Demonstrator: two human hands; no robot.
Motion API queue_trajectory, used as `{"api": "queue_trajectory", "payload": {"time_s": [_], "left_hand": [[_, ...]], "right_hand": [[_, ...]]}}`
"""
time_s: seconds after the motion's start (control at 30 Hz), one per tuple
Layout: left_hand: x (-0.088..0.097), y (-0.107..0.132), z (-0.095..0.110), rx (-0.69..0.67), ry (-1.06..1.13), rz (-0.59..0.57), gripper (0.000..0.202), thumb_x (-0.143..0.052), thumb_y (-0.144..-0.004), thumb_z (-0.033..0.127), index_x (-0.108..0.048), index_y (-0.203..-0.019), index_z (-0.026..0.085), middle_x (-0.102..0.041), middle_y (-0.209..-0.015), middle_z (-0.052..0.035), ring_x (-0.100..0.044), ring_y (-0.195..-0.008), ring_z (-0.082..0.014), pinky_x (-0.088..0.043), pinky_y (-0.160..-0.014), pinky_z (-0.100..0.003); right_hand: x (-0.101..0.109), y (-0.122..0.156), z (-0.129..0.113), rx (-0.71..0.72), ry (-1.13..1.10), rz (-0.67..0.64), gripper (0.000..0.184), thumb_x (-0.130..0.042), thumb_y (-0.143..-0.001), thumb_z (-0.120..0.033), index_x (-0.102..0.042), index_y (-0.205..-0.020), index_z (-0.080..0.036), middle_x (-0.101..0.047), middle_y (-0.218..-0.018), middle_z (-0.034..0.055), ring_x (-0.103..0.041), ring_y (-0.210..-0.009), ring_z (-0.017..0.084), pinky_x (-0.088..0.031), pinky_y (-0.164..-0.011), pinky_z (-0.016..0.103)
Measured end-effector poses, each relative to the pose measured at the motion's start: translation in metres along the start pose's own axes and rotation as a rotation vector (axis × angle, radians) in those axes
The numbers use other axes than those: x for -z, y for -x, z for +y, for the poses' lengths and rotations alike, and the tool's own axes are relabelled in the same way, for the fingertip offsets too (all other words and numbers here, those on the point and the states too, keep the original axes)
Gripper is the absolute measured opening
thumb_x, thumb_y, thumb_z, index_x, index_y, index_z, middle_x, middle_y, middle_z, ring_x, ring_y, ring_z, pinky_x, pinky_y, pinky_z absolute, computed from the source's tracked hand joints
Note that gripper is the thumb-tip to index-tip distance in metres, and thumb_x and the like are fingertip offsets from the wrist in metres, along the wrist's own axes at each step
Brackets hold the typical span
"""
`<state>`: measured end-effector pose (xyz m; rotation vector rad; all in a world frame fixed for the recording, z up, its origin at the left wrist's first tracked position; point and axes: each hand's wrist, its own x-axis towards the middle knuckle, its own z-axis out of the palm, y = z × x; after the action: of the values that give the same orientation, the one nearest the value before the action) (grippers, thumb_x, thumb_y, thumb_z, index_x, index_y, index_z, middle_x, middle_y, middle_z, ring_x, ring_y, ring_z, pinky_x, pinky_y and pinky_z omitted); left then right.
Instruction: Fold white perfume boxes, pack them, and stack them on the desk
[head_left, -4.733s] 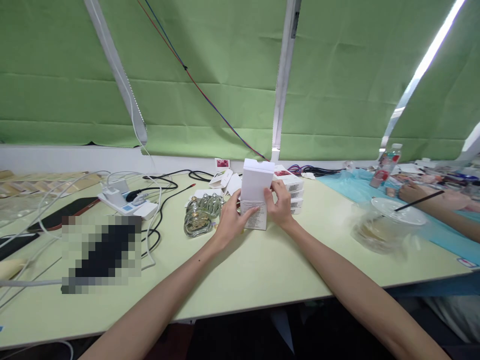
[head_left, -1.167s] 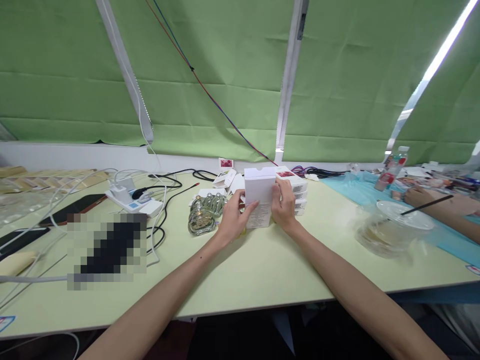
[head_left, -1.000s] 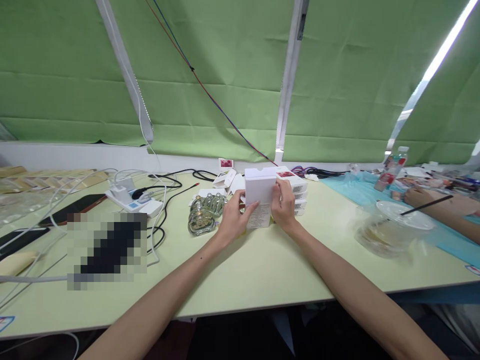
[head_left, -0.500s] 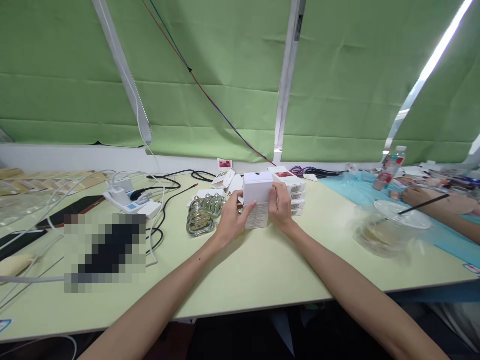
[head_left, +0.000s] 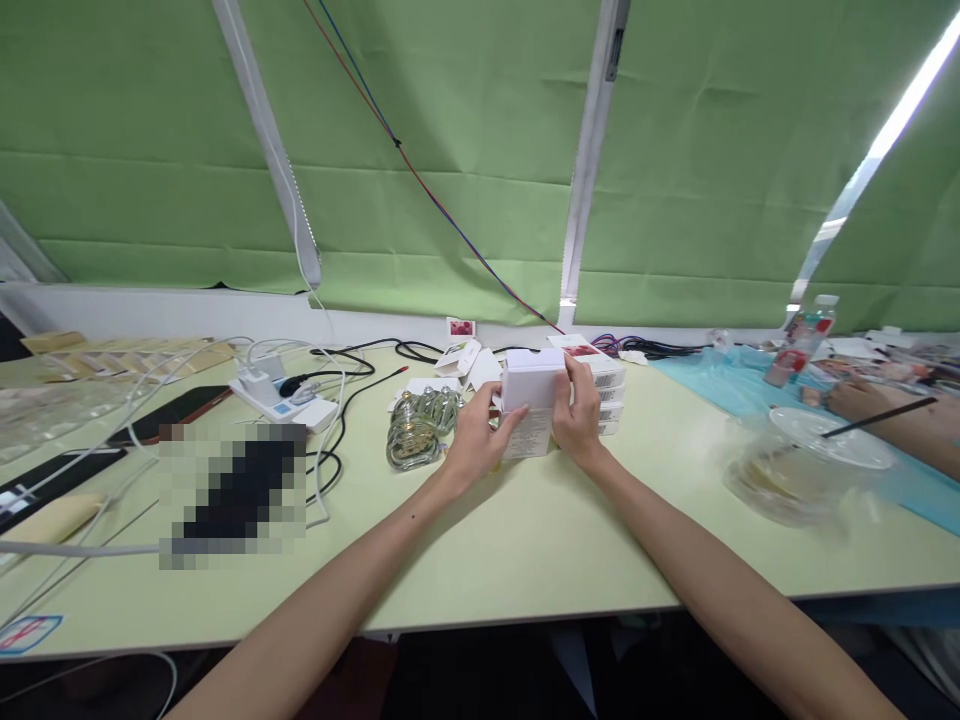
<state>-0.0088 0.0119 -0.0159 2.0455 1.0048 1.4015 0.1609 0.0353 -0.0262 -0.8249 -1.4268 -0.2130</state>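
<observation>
An upright white carton (head_left: 531, 400) with small print on its lower front stands on the pale green table (head_left: 480, 560), held between both my hands. My left hand (head_left: 475, 445) grips its left side, thumb across the front. My right hand (head_left: 579, 415) clasps its right side, fingers curled over the top edge. Its white upper sleeve sits low over the printed lower part. Glass perfume bottles (head_left: 420, 430) lie just left of my left hand. A stack of flat white boxes with barcodes (head_left: 606, 385) stands right behind the carton.
A white power strip (head_left: 281, 395) with black and white cables lies at the left, with a pixelated patch in front. Loose flat cartons (head_left: 461, 358) lie behind. At the right, a lidded clear bowl (head_left: 806, 460), a plastic bottle (head_left: 806, 335), and another person's hand (head_left: 862, 400) on a blue cloth.
The white upper sleeve has slid down over the lower printed part, so the carton is shorter now. Both hands stayed on its sides. The view shifted slightly left.
</observation>
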Motion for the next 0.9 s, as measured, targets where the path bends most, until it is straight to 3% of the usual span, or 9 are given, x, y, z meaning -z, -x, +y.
{"api": "queue_trajectory", "payload": {"time_s": [0.5,0.9], "left_hand": [[-0.0003,-0.0006,-0.0010,-0.009,-0.025,0.024,0.031,-0.060,-0.091,0.044,-0.055,-0.108,0.018,-0.065,-0.105,-0.0073,-0.065,-0.085,-0.0161,-0.058,-0.068,-0.027],[0.0003,-0.0017,-0.0012,-0.042,-0.050,0.017,0.029,-0.061,-0.091,0.041,-0.057,-0.108,0.018,-0.067,-0.104,-0.0078,-0.064,-0.084,-0.0156,-0.056,-0.064,-0.025]], "right_hand": [[-0.0042,0.0079,0.0074,0.030,0.016,-0.049,0.031,-0.036,-0.105,-0.037,-0.059,-0.119,-0.021,-0.068,-0.105,0.0112,-0.060,-0.095,0.024,-0.050,-0.084,0.041],[-0.0024,0.0022,-0.0003,-0.008,-0.007,0.017,0.031,-0.038,-0.105,-0.039,-0.060,-0.118,-0.021,-0.068,-0.106,0.0106,-0.061,-0.094,0.022,-0.049,-0.082,0.038]]}}
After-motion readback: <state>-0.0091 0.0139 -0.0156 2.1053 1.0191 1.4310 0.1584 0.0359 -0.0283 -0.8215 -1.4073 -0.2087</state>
